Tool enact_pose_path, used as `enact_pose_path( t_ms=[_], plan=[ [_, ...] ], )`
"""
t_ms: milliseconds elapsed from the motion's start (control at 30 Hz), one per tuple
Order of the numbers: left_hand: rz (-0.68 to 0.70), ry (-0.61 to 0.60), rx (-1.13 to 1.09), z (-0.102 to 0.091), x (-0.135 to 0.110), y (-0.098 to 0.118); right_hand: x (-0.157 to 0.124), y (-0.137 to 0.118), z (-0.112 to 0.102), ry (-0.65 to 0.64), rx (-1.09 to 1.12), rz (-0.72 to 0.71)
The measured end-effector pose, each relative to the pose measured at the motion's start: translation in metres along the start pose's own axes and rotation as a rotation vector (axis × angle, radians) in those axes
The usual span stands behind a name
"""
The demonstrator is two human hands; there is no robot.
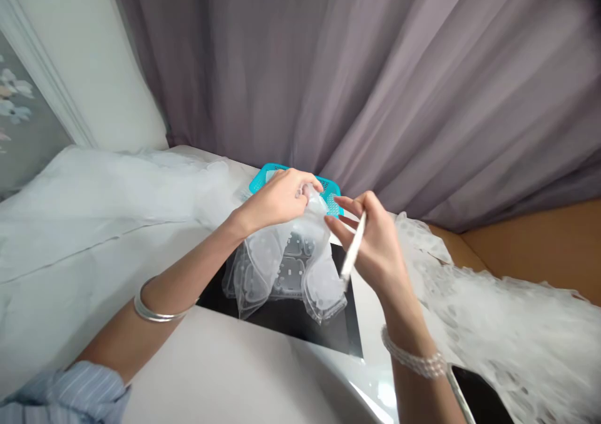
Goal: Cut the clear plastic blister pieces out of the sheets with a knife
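Above the black mat, my left hand pinches the top of a bunched translucent plastic sheet. The sheet hangs down in folds, with rounded panels and small pale dots on it. My right hand is just to the right, holding a slim white pen-like stick between its fingers, tip pointing down. The thumb and some fingertips of that hand reach toward the sheet's gathered top; I cannot tell whether they touch it. A turquoise perforated basket stands behind, partly hidden by my left hand.
White sheer fabric is heaped at the left, and ruffled white fabric lies at the right. A phone rests at the lower right by my forearm. A grey-purple curtain hangs behind the white table.
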State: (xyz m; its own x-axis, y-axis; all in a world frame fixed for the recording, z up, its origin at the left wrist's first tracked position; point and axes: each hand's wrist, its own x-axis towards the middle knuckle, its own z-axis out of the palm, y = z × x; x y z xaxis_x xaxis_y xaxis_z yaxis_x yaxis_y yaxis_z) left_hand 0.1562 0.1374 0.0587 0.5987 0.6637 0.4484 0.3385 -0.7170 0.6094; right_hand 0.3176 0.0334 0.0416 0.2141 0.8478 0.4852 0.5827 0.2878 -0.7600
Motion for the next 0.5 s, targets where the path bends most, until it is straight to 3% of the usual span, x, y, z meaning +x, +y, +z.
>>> enact_pose_path(
  t_ms=[100,267,433,500],
  plan=[
    [-0.023,-0.036,0.013,-0.012,-0.002,-0.001,0.000,0.007,0.004,-0.097,-0.175,0.029],
    [0.114,-0.286,0.049,-0.028,-0.007,-0.004,-0.001,0.007,0.007,-0.136,-0.184,0.089],
    [0.057,-0.253,0.088,-0.026,-0.007,-0.001,-0.013,-0.002,0.016,-0.253,-0.250,0.072],
    [0.031,-0.238,0.086,-0.025,-0.007,0.002,-0.017,-0.002,0.022,-0.225,-0.309,0.036]
  ],
)
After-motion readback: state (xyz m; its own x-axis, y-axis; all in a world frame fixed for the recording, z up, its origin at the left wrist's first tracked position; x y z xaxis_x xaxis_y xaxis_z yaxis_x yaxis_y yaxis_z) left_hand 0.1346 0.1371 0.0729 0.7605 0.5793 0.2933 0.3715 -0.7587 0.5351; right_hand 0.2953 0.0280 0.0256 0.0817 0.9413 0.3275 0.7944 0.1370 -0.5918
